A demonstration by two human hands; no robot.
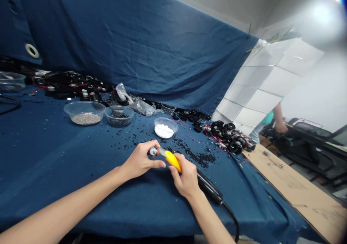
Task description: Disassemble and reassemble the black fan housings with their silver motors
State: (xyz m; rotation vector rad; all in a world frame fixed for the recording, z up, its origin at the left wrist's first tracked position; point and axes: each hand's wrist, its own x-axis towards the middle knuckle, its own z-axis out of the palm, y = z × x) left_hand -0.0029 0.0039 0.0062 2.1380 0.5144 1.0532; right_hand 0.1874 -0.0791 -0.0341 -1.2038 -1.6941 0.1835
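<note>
Grey part (153, 151) sits in my left hand (143, 160), on the near side of the bowl (175, 127), fingers curled round it, thumb stretched out; my right hand (186, 175) grips the yellow tool (172, 160), tip beside the part; black bits (204, 158) lie right of the bowl

Hands (139, 161) bare, fingers (152, 144) slim; forearms (73, 202) bare, slender, narrowing toward wrists (119, 174).

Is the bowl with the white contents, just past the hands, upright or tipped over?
Upright: the bowl shows its open top, with the white contents gathered inside.
</note>
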